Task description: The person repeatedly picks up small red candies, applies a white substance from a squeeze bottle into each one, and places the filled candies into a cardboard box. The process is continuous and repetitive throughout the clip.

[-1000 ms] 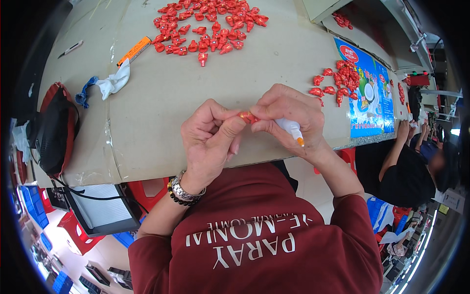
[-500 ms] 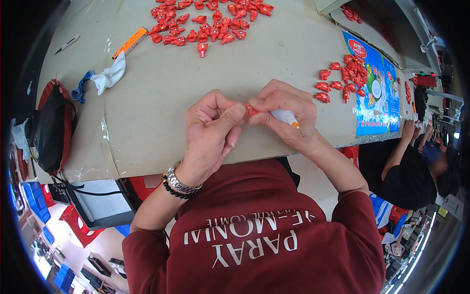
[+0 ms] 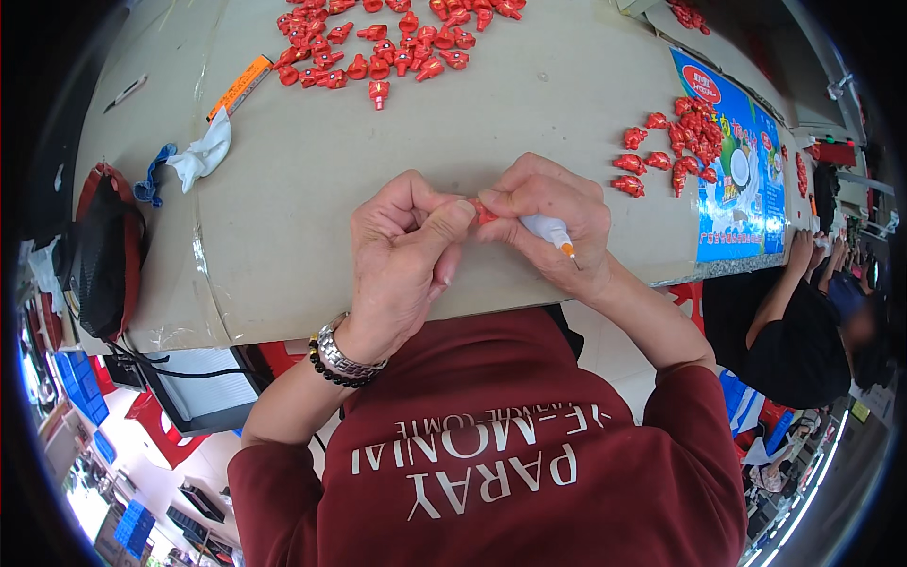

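Over the near part of the table, both hands meet at a small red plastic part (image 3: 485, 214), mostly covered by fingertips. My left hand (image 3: 404, 250) is closed, pinching one end between thumb and forefinger. With thumb and forefinger, my right hand (image 3: 557, 203) pinches the other end. Tucked in that same right hand is a small white squeeze bottle (image 3: 546, 228) with an orange collar and a thin needle-like tip, which points down toward my wrist. Many similar red parts (image 3: 403, 57) lie scattered at the far side, and another pile (image 3: 694, 134) sits to the right.
The right pile partly covers a blue printed sheet (image 3: 742, 189). On the left lie an orange box (image 3: 240, 87), a pen (image 3: 126, 93), a crumpled white cloth (image 3: 201, 153) and a dark red-and-black bag (image 3: 109, 255). A person in black (image 3: 794, 331) sits farther right.
My view has shifted slightly, so the table's things sit a little differently in the picture. Both hands keep their pinch on the red part, with hardly any movement.
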A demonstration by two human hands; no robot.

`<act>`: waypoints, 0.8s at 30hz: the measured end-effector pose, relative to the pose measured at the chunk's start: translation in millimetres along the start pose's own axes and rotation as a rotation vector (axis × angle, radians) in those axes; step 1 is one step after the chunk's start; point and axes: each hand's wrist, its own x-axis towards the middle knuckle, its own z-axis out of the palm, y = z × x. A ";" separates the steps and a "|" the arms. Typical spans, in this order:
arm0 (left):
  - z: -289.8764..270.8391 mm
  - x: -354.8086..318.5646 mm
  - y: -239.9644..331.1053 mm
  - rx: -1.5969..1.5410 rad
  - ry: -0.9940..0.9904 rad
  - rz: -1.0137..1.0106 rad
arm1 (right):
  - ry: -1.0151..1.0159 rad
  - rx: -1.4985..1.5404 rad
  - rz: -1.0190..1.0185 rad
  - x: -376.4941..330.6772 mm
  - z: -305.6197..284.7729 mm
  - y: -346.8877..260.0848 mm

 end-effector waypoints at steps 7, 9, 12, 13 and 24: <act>2.2 1.1 -0.9 0.034 0.007 0.012 | 0.014 0.006 -0.003 -0.6 0.0 2.0; 1.8 2.5 -0.1 0.043 -0.008 0.003 | 0.030 0.025 0.032 -1.6 0.3 3.7; 1.5 4.5 2.0 0.046 -0.044 -0.026 | 0.057 0.095 0.153 -3.2 0.1 4.7; 1.7 5.0 1.7 0.046 -0.056 -0.030 | 0.061 0.123 0.204 -2.9 -0.5 4.3; -7.7 -1.1 -1.6 0.062 -0.108 -0.007 | 0.083 0.113 0.244 -2.2 2.3 1.8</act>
